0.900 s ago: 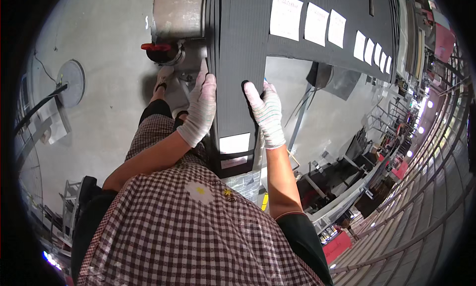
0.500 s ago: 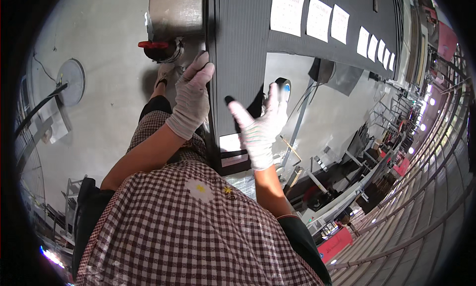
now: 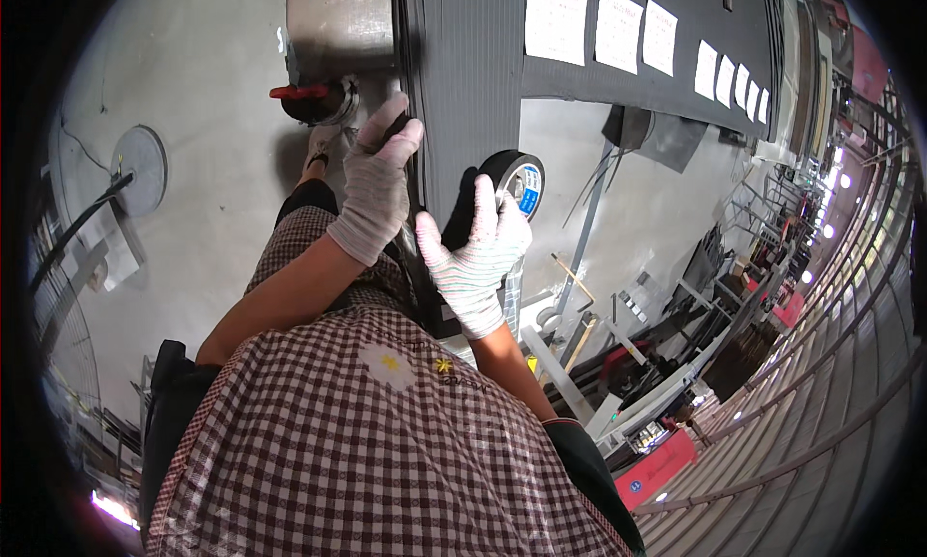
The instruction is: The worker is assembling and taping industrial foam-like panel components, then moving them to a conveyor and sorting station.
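Note:
My left hand (image 3: 375, 185), in a white knit glove, is closed at the left edge of a stack of dark grey ribbed sheets (image 3: 470, 84). A small black piece shows between its fingers; I cannot make out what it is. My right hand (image 3: 478, 258), gloved with thin stripes, holds a roll of black tape (image 3: 533, 163) with a blue and white core label. The roll stands on edge over the right side of the sheets' near strip. The thumb lies at the stack's left edge, just below my left hand. The palm hides part of the strip's near end.
Several white printed papers (image 3: 618, 31) lie in a row on the dark sheets. A metal box-shaped part (image 3: 340, 26) and a red-handled thing (image 3: 299, 92) are at the left. A round base (image 3: 138, 171) stands on the floor, with metal frames (image 3: 618, 349) at right.
My right hand has moved left with the tape roll, its thumb reaching the stack's left edge. My left hand stays near the same spot, and a black piece now shows between its fingers.

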Demonstrator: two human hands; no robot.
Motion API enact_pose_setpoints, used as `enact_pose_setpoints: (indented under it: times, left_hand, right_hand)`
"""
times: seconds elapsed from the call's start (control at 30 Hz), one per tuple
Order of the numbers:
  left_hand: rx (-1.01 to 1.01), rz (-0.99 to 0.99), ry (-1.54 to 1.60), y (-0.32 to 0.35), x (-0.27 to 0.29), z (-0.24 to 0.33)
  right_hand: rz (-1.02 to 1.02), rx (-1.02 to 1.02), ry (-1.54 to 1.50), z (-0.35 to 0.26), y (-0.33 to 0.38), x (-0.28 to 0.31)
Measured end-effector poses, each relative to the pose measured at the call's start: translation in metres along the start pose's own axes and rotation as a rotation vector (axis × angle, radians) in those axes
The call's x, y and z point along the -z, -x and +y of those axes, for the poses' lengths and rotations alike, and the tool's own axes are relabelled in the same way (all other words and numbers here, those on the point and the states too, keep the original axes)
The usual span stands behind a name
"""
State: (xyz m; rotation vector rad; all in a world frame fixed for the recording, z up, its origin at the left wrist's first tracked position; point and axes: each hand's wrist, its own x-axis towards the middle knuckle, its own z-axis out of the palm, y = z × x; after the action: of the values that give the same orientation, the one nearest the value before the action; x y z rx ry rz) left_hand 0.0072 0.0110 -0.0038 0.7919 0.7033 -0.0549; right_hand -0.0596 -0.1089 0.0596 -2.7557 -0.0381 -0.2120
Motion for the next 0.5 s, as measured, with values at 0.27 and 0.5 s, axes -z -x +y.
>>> enact_pose_setpoints:
  times: [0.27,0.5]
  left_hand:
    - [0.117,-0.017,-0.021,0.005,0.001,-0.002]
    - [0.187,-0.278,-0.296,0.032,0.014,-0.006]
  right_hand:
    - [0.084,0.038,0.05,0.015,0.01,-0.009]
    - [0.017,-0.006,0.055,0.015,0.002,-0.001]
